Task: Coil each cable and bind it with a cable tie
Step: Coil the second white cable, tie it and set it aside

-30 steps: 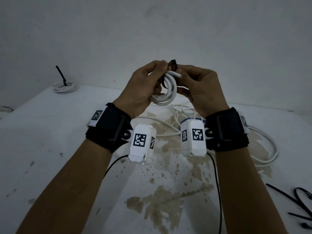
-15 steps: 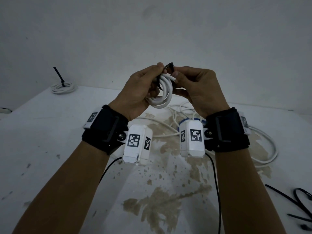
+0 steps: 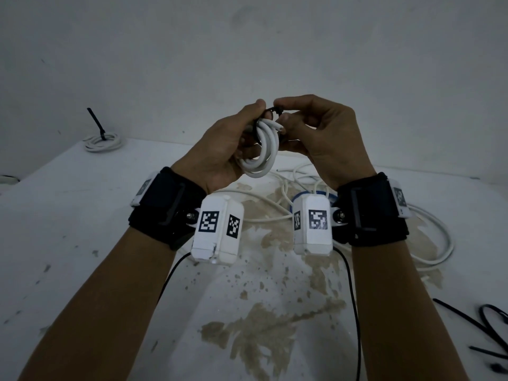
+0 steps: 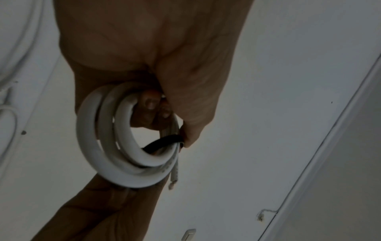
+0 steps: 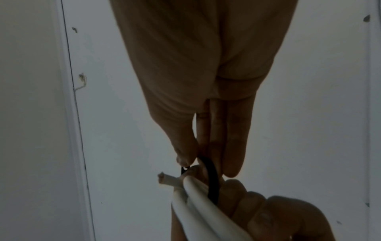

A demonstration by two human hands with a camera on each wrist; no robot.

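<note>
left hand (image 3: 220, 149) grips a small coil of white cable (image 3: 261, 152), fingers curled through the loops, held raised above the table (image 3: 68, 215). right hand (image 3: 319, 133) is close against it, thumb and forefinger pinching a black cable tie (image 3: 270, 112) that loops around the top of the coil. in the left wrist view the tie (image 4: 163, 143) passes through the coil's centre; whether it is fastened cannot be told. a cut cable end (image 5: 164, 178) projects beside the tie. below the hands, loose white cables (image 3: 428, 243) lie tangled on the stained table. at far left, a bound coil (image 3: 102, 140) rests with its tie tail upright. spare black ties (image 3: 481, 325) lie at right.
</note>
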